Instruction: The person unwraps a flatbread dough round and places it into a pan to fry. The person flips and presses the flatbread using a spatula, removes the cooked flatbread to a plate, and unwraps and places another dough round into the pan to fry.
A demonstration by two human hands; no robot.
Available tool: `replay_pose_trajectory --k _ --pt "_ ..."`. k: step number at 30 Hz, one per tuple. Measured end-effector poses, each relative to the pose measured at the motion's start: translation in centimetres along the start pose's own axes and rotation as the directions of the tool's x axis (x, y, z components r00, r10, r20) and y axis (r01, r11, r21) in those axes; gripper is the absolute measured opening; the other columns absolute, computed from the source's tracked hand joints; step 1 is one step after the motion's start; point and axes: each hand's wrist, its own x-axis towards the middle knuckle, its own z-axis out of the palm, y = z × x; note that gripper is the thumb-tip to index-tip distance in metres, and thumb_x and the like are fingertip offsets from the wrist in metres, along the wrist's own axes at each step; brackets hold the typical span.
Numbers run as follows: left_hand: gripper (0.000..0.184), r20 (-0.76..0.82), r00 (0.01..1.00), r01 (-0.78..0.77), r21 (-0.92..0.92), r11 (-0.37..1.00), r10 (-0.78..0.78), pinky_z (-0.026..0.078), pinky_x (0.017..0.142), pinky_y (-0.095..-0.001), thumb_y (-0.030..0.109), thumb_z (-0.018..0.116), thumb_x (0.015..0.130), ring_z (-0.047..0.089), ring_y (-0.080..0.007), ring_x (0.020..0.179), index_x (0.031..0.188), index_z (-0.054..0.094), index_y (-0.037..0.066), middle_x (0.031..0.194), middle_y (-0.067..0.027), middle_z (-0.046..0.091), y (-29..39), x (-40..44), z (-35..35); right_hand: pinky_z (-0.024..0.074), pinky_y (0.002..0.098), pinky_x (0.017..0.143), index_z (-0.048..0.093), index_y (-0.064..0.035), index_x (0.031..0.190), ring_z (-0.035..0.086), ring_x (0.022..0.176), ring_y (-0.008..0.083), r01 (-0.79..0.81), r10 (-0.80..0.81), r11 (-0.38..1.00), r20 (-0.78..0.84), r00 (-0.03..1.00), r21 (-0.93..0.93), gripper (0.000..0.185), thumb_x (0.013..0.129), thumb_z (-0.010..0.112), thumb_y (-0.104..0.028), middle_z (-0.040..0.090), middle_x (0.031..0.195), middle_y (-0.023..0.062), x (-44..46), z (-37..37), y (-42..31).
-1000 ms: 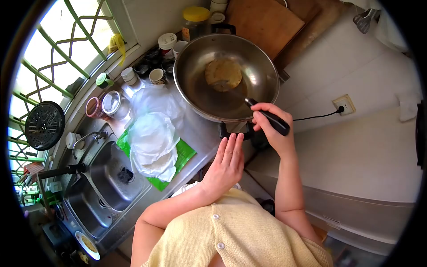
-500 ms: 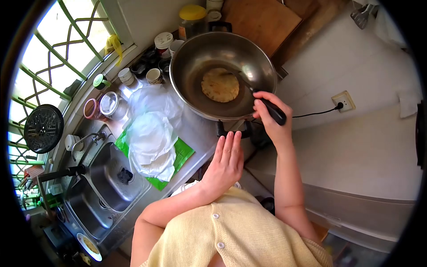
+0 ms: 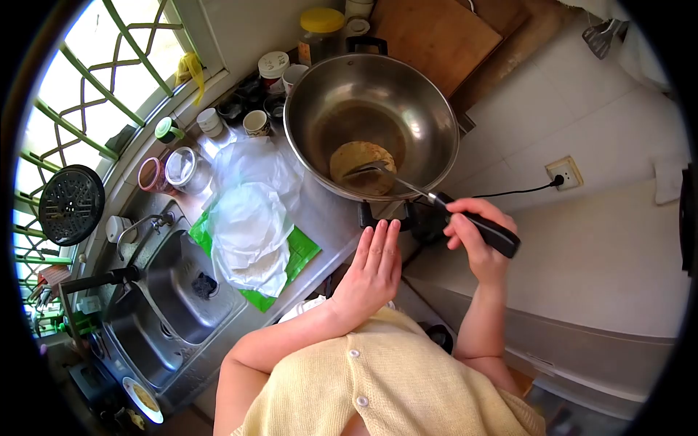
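Note:
A large metal wok (image 3: pixel 425 105) holds a round flatbread (image 3: pixel 356 155) low against its near side. The head of a metal spatula (image 3: pixel 411 186) lies on the flatbread. My right hand (image 3: pixel 480 240), right of the wok's near handle, is wrapped round the spatula's black grip. My left hand (image 3: pixel 372 270) has its fingers stretched out, and their tips touch the wok's near black handle (image 3: pixel 385 216). Left of the wok, white plastic sheets (image 3: pixel 251 225) lie over a green packet (image 3: pixel 302 251) on the counter.
A double sink (image 3: pixel 185 298) with a faucet is at the left. Cups and jars (image 3: pixel 273 67) stand behind the sheets. Wooden boards (image 3: pixel 429 40) lean behind the wok. A black cable runs to a wall socket (image 3: pixel 565 174) at the right.
The flatbread has slid from the wok's middle to its near side. My right hand has drawn back to the right with the spatula. My left hand stays at the handle.

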Motion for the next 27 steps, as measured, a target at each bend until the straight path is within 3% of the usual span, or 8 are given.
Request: replay_pose_trajectory --k 6,9,12,15,17,19,22,27 --pt "0.033 0.006 1.000 0.007 0.001 1.000 -0.007 0.045 0.114 -0.0576 0.012 0.063 0.089 0.052 -0.0483 0.135 0.114 0.067 -0.008 0.146 -0.0356 0.051 0.3 0.3 -0.2 0.0518 0.0223 0.056 0.074 -0.0004 0.103 0.066 0.060 0.0081 0.027 -0.031 0.997 -0.054 0.998 -0.074 0.012 0.093 0.072 -0.006 0.070 0.075 0.0026 0.6 1.0 1.3" --pt "0.033 0.007 1.000 0.009 0.006 1.000 -0.009 0.044 0.114 -0.0578 0.013 0.063 0.090 0.051 -0.0484 0.136 0.115 0.066 -0.008 0.146 -0.0359 0.050 0.5 0.1 -0.1 0.0531 0.0238 0.060 0.074 -0.0021 0.105 0.067 0.065 0.0088 0.065 -0.062 0.997 -0.100 0.993 0.030 0.012 0.094 0.071 -0.007 0.071 0.079 0.0030 3.1 2.9 4.4" --pt "0.033 -0.006 1.000 0.012 0.019 1.000 -0.012 0.044 0.114 -0.0578 0.012 0.063 0.090 0.051 -0.0483 0.137 0.115 0.066 -0.008 0.146 -0.0359 0.050 0.5 0.0 0.2 0.0540 0.0248 0.063 0.074 -0.0025 0.105 0.068 0.068 0.0093 0.108 -0.107 0.994 -0.065 0.992 0.019 0.013 0.094 0.072 -0.007 0.072 0.081 0.0051 4.2 4.3 5.5" --pt "0.033 0.003 1.000 0.008 0.011 1.000 -0.009 0.044 0.114 -0.0577 0.012 0.063 0.090 0.051 -0.0482 0.136 0.115 0.066 -0.009 0.146 -0.0357 0.050 0.3 -0.1 0.0 0.0546 0.0265 0.066 0.073 -0.0025 0.106 0.069 0.070 0.0111 0.095 -0.094 0.996 0.082 0.992 -0.001 0.014 0.093 0.072 -0.006 0.073 0.084 0.0073 3.7 4.1 5.3" --pt "0.033 0.006 1.000 0.007 0.004 1.000 -0.007 0.044 0.114 -0.0577 0.012 0.063 0.090 0.051 -0.0482 0.136 0.115 0.066 -0.009 0.146 -0.0357 0.050 0.3 0.0 -0.1 0.0546 0.0278 0.068 0.073 -0.0018 0.105 0.069 0.071 0.0145 0.209 -0.194 0.973 0.145 0.970 -0.095 0.014 0.091 0.073 -0.005 0.073 0.083 0.0093 2.8 3.4 4.5" --pt "0.033 0.004 1.000 0.007 0.002 1.000 -0.007 0.044 0.114 -0.0577 0.012 0.063 0.090 0.051 -0.0484 0.136 0.115 0.067 -0.009 0.146 -0.0357 0.050 0.3 0.0 -0.1 0.0539 0.0261 0.065 0.074 -0.0010 0.101 0.068 0.068 0.0122 0.175 -0.159 0.980 0.151 0.976 -0.097 0.011 0.091 0.072 -0.005 0.073 0.080 0.0068 1.4 2.0 2.6" --pt "0.032 -0.003 1.000 0.011 -0.001 1.000 -0.011 0.044 0.114 -0.0580 0.012 0.063 0.089 0.052 -0.0486 0.136 0.114 0.067 -0.009 0.146 -0.0359 0.050 0.3 0.1 0.0 0.0506 0.0217 0.055 0.075 0.0007 0.098 0.063 0.060 0.0062 -0.023 0.024 0.999 0.014 1.000 -0.023 0.011 0.091 0.072 -0.008 0.070 0.072 0.0019 -0.6 0.0 -0.3" --pt "0.030 -0.001 1.000 0.027 -0.011 1.000 -0.027 0.044 0.114 -0.0585 0.011 0.063 0.090 0.052 -0.0486 0.135 0.114 0.067 -0.008 0.146 -0.0360 0.050 0.6 0.2 -0.1 0.0486 0.0227 0.056 0.075 0.0002 0.101 0.062 0.061 0.0060 0.052 -0.055 0.995 -0.023 0.998 -0.087 0.011 0.093 0.072 -0.007 0.069 0.072 0.0020 -0.8 -0.2 0.6"
